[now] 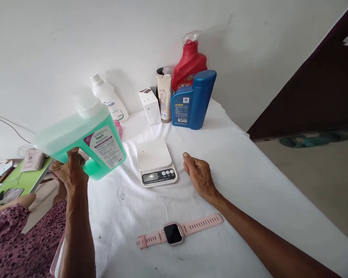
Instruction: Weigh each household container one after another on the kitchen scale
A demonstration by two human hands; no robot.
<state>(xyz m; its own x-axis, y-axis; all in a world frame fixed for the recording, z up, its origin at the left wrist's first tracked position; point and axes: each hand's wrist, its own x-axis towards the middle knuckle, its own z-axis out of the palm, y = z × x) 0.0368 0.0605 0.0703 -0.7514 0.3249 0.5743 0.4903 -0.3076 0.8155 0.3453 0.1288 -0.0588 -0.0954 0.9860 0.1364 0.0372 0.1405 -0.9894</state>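
Your left hand (70,170) grips the green jug (84,141) by its handle; its label's too small to read. Your right hand (198,175) rests loosely curled, holding nothing, beside the scale (156,162).

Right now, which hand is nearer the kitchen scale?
Right. The right hand rests on the cloth just beside the scale; the left hand grips the green jug, farther off.

We note the left hand (70,170) raised at the near left, fingers curled shut in a firm grip, forearm rising steeply from the near edge. We note the right hand (199,174) lying flat and loose, holding nothing, right of centre, its bare forearm stretching in from the near right.
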